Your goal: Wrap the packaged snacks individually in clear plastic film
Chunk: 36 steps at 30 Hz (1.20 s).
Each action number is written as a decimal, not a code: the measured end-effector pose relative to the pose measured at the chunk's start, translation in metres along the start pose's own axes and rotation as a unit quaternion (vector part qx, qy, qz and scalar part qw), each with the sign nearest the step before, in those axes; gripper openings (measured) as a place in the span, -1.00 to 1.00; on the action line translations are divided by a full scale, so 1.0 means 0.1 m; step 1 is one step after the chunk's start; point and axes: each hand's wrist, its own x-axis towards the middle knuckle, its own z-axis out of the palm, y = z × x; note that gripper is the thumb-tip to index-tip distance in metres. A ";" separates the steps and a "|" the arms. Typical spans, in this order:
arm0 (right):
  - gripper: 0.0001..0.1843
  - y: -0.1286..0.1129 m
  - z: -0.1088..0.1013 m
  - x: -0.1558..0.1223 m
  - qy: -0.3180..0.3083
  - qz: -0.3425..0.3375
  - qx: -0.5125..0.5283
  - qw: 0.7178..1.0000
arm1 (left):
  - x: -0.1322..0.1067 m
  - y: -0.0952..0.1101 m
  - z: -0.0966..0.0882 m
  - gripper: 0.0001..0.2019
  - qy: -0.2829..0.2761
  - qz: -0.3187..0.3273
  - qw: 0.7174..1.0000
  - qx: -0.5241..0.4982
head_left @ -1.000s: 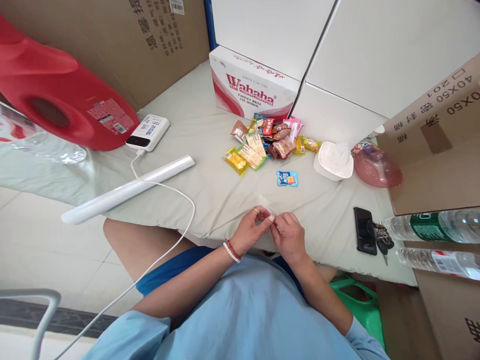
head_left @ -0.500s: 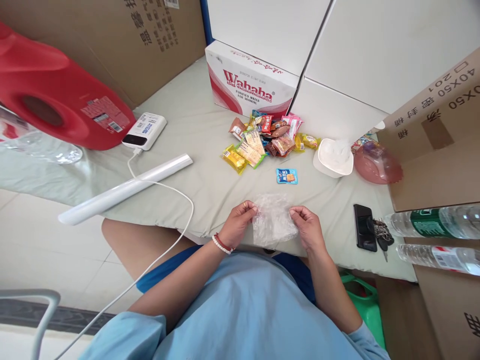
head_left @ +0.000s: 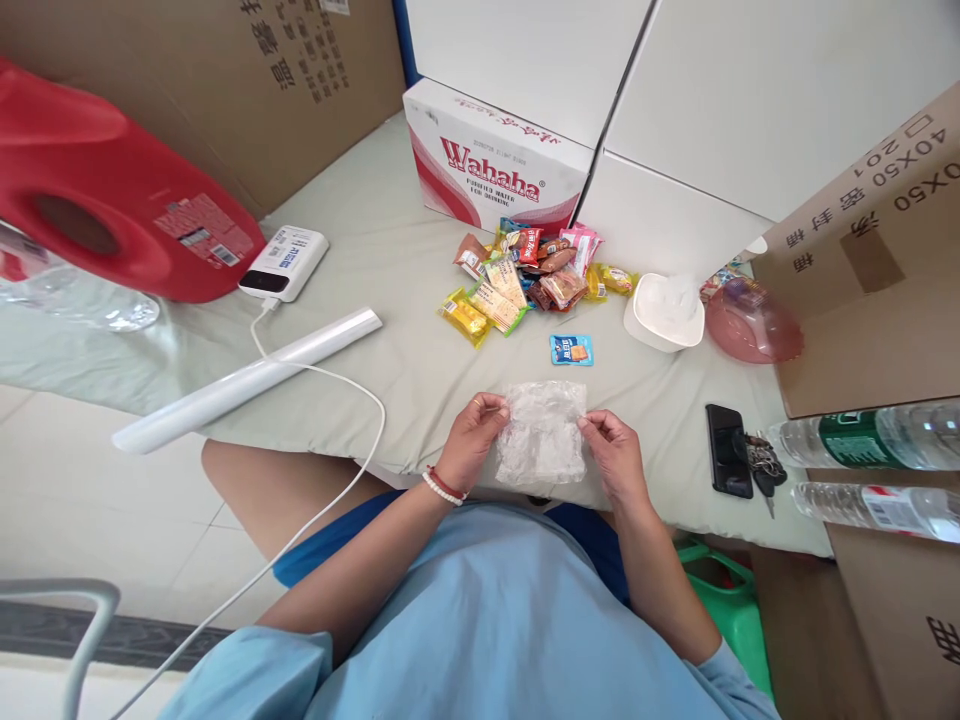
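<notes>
A small clear plastic bag [head_left: 541, 435] hangs spread flat between my two hands over the near edge of the cloth-covered table [head_left: 390, 360]. My left hand [head_left: 472, 443] pinches its upper left corner; a bead bracelet is on that wrist. My right hand [head_left: 615, 455] pinches the upper right corner. Just beyond the bag lies a single blue snack packet [head_left: 571, 349]. Farther back sits a pile of several coloured snack packets [head_left: 525, 282].
A white roll [head_left: 244, 380] lies left of my hands, with a white cable [head_left: 352, 390] running to a power bank [head_left: 283, 263]. A red jug [head_left: 112, 205] is at far left. A white bowl [head_left: 664, 312], pink lid [head_left: 752, 322], phone with keys [head_left: 731, 463] and water bottles [head_left: 870, 440] lie right.
My hands were pressed together on the crumpled bag; they have moved apart and pulled the clear bag open and flat between them.
</notes>
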 end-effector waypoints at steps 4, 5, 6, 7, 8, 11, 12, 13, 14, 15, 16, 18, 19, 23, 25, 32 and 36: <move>-0.75 -0.08 -0.01 -0.07 0.023 -0.120 -0.114 0.986 | -0.07 0.07 0.04 -0.63 0.033 0.068 0.989 0.125; -0.79 -0.11 0.00 -0.10 0.020 -0.164 -0.157 0.974 | -0.09 0.10 0.08 -0.61 -0.008 0.054 0.991 0.124; -0.82 -0.14 0.02 -0.13 0.013 -0.208 -0.196 0.958 | -0.12 0.13 0.14 -0.57 -0.054 0.027 0.992 0.107; -0.83 -0.16 0.05 -0.17 0.004 -0.249 -0.229 0.941 | -0.14 0.16 0.20 -0.51 -0.090 -0.008 0.993 0.080; -0.83 -0.18 0.07 -0.20 -0.007 -0.285 -0.255 0.924 | -0.15 0.19 0.25 -0.47 -0.111 -0.041 0.992 0.047; -0.82 -0.19 0.13 -0.27 -0.052 -0.342 -0.288 0.893 | -0.12 0.21 0.37 -0.44 -0.095 -0.084 0.992 -0.008; -0.84 -0.18 0.13 -0.28 -0.069 -0.342 -0.283 0.893 | -0.10 0.20 0.38 -0.45 -0.088 -0.077 0.993 -0.008; -0.87 -0.17 0.13 -0.29 -0.080 -0.332 -0.266 0.901 | -0.09 0.19 0.39 -0.47 -0.087 -0.065 0.994 -0.003; -0.90 -0.16 0.12 -0.29 -0.082 -0.313 -0.240 0.915 | -0.08 0.18 0.38 -0.49 -0.092 -0.051 0.994 0.003; -0.90 -0.14 0.10 -0.28 -0.075 -0.288 -0.207 0.932 | -0.08 0.16 0.37 -0.52 -0.101 -0.039 0.994 0.009; -0.82 -0.13 0.09 -0.27 -0.063 -0.260 -0.175 0.948 | -0.09 0.15 0.36 -0.54 -0.113 -0.029 0.993 0.013; -0.66 -0.10 0.07 -0.22 -0.051 -0.215 -0.132 0.966 | -0.12 0.13 0.35 -0.57 -0.145 -0.020 0.989 0.016; -0.67 -0.10 0.06 -0.20 -0.063 -0.202 -0.124 0.970 | -0.14 0.13 0.34 -0.58 -0.161 -0.020 0.987 0.015; -0.82 -0.10 0.04 -0.09 -0.084 -0.141 -0.085 0.983 | -0.14 0.15 0.27 -0.58 -0.184 -0.024 0.983 0.004; -0.78 -0.10 0.00 -0.04 -0.047 -0.085 -0.020 0.995 | -0.11 0.18 0.18 -0.57 -0.169 -0.029 0.985 -0.002; -0.72 -0.07 -0.06 -0.03 -0.014 -0.021 0.034 0.999 | -0.12 0.29 0.09 -0.49 -0.159 -0.082 0.984 0.007; -0.81 -0.12 0.04 -0.12 -0.059 -0.091 -0.051 0.993 | -0.12 0.23 0.28 -0.44 -0.178 -0.092 0.979 0.044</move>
